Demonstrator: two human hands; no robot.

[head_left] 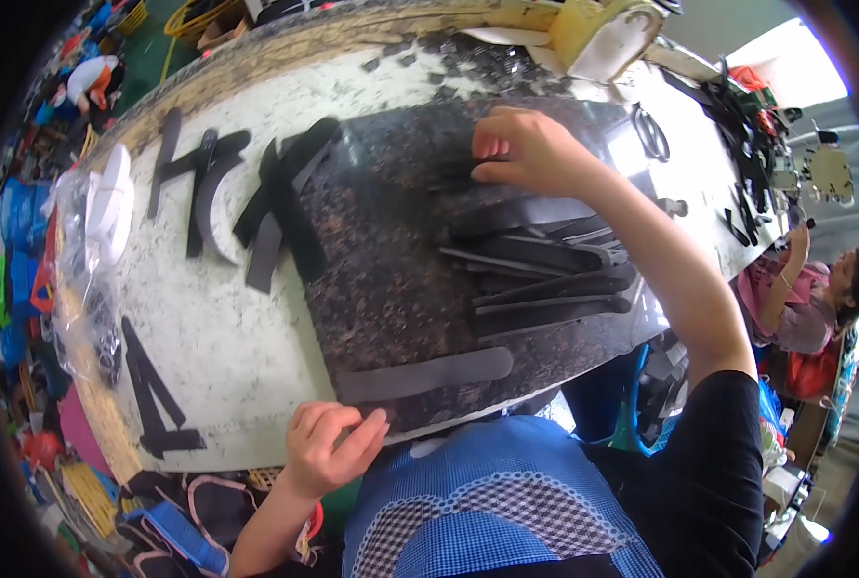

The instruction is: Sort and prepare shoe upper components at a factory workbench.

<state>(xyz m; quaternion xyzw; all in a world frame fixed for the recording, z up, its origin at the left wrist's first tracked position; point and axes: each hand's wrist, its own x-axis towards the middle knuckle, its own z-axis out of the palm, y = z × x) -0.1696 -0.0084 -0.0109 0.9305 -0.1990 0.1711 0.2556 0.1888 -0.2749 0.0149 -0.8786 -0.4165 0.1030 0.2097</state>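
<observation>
A single dark grey strip (424,376) with one rounded end lies flat along the near side of a dark speckled stone slab (371,279). Just off the strip's left end is my left hand (333,448), at the slab's near edge, holding nothing, its fingers bent and apart. Across the slab, my right hand (526,149) has its fingers curled down over some thin black pieces (450,173); whether it pinches one is hidden. Below my right forearm spreads a loose pile of dark strips (545,260), overlapping one another.
More black strips (290,193) lie crossed at the slab's left edge, with others (155,395) on the white table (246,385). Clear plastic wrap (78,260) hangs by the left edge. A yellowish machine (607,39) stands at the back. At right sits another person (800,299).
</observation>
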